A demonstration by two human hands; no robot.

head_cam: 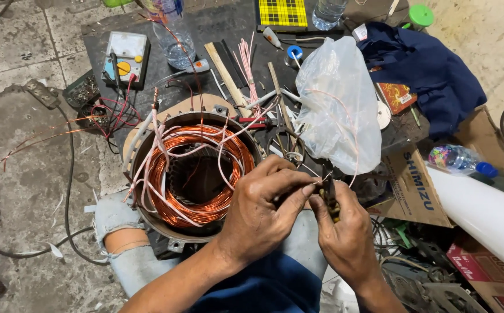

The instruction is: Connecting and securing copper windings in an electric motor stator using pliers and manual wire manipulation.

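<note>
Left hand (263,203) pinches a thin wire end (321,178) at the fingertips; right hand (344,232) grips small pliers (330,197) on it, just right of the copper-wound stator (197,174). A plastic bag (339,104) crowds close above; the plier jaws are hard to make out

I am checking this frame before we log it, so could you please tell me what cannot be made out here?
Head view only:
- Tool in the right hand: mostly hidden by its fingers.
- Wire end pinched by the left hand: too thin to make out.
- White cylinder: cut off by the right edge.
- Stator underside: hidden by its own body.
</note>
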